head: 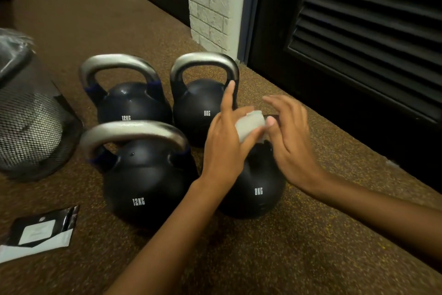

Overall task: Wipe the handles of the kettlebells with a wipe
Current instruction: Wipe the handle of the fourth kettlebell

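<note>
Wipe (pixel 250 126) folded, just above near 8KG kettlebell (pixel 253 187), handle hidden | left hand (pixel 224 141) pinches wipe, index finger straight | right hand (pixel 289 144) fingers (pixel 282 103) spread, thumb touching wipe | risk: loose two-hand hold may drop wipe onto gritty floor (pixel 311 247).

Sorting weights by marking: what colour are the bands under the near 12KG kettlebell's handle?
Dark blue bands at both handle ends; the head view shows them best.

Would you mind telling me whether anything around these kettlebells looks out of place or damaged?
One thing: an opened packet lies loose on the floor at lower left, beside the mesh bin rather than in it. The four kettlebells look upright, and nothing appears spilled or damaged.
</note>
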Available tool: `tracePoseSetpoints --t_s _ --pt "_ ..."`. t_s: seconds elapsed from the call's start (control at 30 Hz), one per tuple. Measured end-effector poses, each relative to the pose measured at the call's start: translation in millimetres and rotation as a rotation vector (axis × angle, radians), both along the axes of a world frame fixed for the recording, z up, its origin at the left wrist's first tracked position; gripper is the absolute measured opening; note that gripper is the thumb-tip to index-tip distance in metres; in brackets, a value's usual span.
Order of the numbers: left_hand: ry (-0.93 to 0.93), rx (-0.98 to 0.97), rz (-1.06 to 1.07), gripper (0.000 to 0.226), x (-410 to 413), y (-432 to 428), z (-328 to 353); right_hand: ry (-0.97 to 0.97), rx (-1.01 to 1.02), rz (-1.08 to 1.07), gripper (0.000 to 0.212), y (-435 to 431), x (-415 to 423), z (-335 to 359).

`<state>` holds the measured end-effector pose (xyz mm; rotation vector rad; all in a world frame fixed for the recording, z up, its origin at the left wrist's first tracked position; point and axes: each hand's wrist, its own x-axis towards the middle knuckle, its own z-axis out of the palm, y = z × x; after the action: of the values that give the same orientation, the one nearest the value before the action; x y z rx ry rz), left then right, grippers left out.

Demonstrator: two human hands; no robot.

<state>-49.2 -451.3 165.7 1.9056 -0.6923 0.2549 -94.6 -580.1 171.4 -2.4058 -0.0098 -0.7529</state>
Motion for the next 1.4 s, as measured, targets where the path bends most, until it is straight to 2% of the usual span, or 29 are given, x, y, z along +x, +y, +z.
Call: tracePoseSetpoints --t_s 0.13,0.3,0.4,0.5,0.6,0.8,0.87,0.97,1.03,1.13,1.27,1.33,1.4 --pt "0.036 -0.098 -0.017 0.089 3 1 0 0.018 -0.149 0.073 0.028 13 7 8" --pt "0.047 -0.046 -0.138 0.105 10 7 -10 0.105 -0.227 0.085 0.026 11 11 7" --pt "0.120 -0.089 -0.191 0.085 8 11 -10 0.110 -0.222 0.089 0.029 8 9 4" --pt "0.167 -0.066 -0.110 0.061 4 12 -8 0.089 -0.185 0.065 0.030 6 4 -2" --pt "0.083 0.046 0.024 0.044 4 6 -6 0.070 -0.136 0.058 0.032 3 1 -8" --pt "0.001 0.234 0.217 0.056 1 -4 -10 0.081 0.033 0.002 0.030 -2 0 -13" --pt "0.001 0.277 0.256 0.058 0 -6 -11 0.106 -0.093 -0.028 0.035 1 2 -9" --pt "0.026 0.273 0.249 0.054 0 -7 -8 0.134 -0.407 0.004 0.043 10 9 -4" --pt "0.035 0.258 0.243 0.054 0 -7 -6 0.163 -0.475 0.000 0.043 11 11 -3" --pt "0.014 0.296 0.287 0.056 1 -9 -7 0.154 -0.392 -0.053 0.044 -3 5 -11" --pt "0.004 0.334 0.356 0.049 2 -14 -10 0.165 -0.086 -0.167 0.042 -20 -7 -25" --pt "0.010 0.348 0.383 0.044 1 -16 -10 0.159 -0.082 -0.189 0.043 -16 -6 -24" --pt "0.005 0.350 0.388 0.041 0 -16 -10 0.123 -0.178 -0.123 0.039 -5 0 -18"
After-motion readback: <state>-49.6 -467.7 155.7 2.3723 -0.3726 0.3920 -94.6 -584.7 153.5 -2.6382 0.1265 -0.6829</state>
